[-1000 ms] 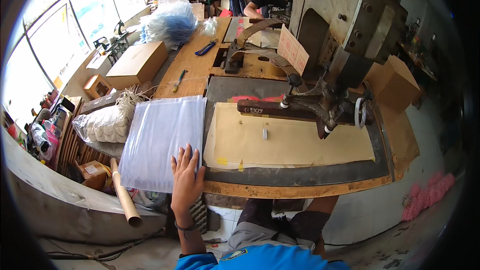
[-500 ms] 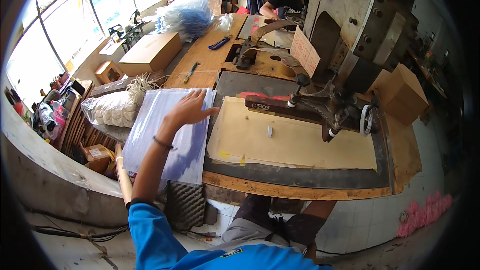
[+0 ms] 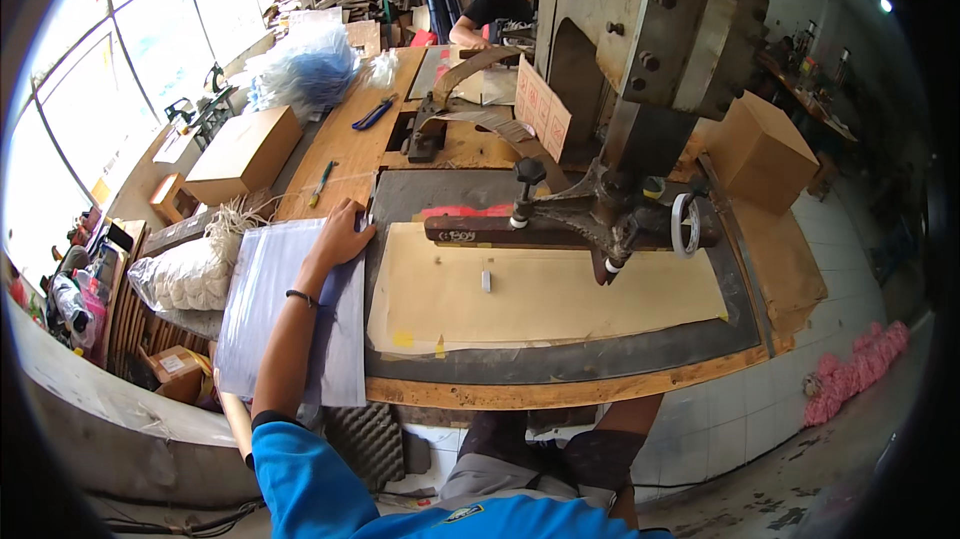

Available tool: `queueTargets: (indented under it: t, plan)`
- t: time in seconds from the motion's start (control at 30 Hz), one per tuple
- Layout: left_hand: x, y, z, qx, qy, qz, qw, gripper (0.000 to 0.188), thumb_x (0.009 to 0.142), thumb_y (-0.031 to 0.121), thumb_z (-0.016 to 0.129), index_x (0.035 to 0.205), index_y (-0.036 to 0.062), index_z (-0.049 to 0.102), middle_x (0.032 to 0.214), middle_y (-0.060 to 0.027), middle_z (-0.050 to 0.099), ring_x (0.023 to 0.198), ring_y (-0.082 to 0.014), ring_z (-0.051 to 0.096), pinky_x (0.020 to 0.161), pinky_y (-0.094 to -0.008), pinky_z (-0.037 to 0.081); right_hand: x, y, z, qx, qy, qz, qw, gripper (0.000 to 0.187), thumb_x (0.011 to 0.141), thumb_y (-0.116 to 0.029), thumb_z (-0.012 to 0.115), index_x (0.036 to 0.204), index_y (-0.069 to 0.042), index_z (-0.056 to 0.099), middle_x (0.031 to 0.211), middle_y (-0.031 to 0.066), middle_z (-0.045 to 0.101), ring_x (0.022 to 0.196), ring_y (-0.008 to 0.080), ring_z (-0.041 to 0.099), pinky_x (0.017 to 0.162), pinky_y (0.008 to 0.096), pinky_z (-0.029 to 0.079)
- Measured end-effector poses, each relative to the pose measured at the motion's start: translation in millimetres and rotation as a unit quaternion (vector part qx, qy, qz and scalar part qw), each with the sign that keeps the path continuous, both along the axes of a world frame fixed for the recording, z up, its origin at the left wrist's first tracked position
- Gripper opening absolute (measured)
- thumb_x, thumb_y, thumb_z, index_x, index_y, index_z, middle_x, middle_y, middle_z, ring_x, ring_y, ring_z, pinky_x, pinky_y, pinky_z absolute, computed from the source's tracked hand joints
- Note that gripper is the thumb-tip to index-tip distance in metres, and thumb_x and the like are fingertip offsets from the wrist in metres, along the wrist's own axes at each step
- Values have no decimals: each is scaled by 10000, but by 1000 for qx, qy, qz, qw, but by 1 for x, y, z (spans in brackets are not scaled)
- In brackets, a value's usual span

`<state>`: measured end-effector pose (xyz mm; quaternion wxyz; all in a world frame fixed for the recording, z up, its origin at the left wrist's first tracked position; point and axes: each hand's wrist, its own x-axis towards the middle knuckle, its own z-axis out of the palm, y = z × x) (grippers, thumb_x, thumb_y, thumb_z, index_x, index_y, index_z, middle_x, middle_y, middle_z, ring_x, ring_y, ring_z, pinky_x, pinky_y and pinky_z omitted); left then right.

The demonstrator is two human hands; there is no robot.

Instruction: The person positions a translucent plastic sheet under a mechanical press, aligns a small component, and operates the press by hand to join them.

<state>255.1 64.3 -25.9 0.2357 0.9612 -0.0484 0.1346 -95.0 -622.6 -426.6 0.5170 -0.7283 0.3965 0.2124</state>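
My left hand (image 3: 343, 234) rests at the far right corner of a stack of clear, bluish plastic sheets (image 3: 245, 289). Its fingers are bent and drawn in at the sheet's edge; the fingertips are partly hidden. To the right, a tan cardboard sheet (image 3: 560, 304) lies flat on the dark press bed (image 3: 480, 367), with a small pale block (image 3: 487, 281) on it. Above the cardboard's far edge spans a dark metal bar (image 3: 465, 230) of the press. My right hand is out of the picture.
A press column (image 3: 650, 134) with a handwheel (image 3: 686, 224) rises at the right. Cardboard boxes (image 3: 765, 154) stand beyond it. On the left are wrapped white cord (image 3: 190, 274), a brown box (image 3: 240, 154), a cutter (image 3: 322, 184) and blue-handled pliers (image 3: 373, 114). A co-worker (image 3: 495, 4) sits at the back.
My left hand has come down from above the plastic sheets onto their far right corner, its spread fingers now drawn in. The whole view has shifted, with the bench sliding left in the picture.
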Motion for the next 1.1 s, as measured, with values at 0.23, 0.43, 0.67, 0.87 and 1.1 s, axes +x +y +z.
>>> queueTargets:
  t: [0.23,0.43,0.67,0.87,1.1]
  plan:
    - [5,4,-5,-3,-26,-21,999,397,831,237,722,1092,-52,647,1101,-227,641,1098,-394,613,962,-435,494,-28,2,-5,1,1,-33,999,333,1049,-288,531,1237,-37,643,984,102,708,804,203,646,708,336,537]
    - [5,11,6,-8,-3,-71,997,382,845,244,764,1057,-52,648,1050,-210,644,984,-366,649,867,-418,524,-59,14,-11,7,-6,-78,997,340,1061,-294,523,1243,-31,638,978,98,705,797,190,640,698,329,533]
    - [-6,5,13,-9,13,-75,997,356,875,236,745,1064,-52,653,1047,-206,637,965,-361,649,855,-417,524,-52,5,4,-19,-80,-143,986,349,1075,-303,513,1250,-25,631,970,93,701,789,174,633,686,321,529]
    - [-1,1,8,-8,-16,-73,997,317,896,219,724,1075,-40,682,1041,-197,650,951,-358,658,851,-413,530,17,-56,76,-153,-392,-333,844,336,1103,-305,499,1233,-20,619,877,27,620,732,111,559,663,273,474]
    - [-18,-3,19,14,-55,-44,997,286,904,217,738,1005,-50,735,996,-185,688,927,-337,682,857,-410,541,114,54,321,-340,-604,-252,675,325,1124,-249,453,1178,26,617,866,19,517,777,134,465,767,280,437]
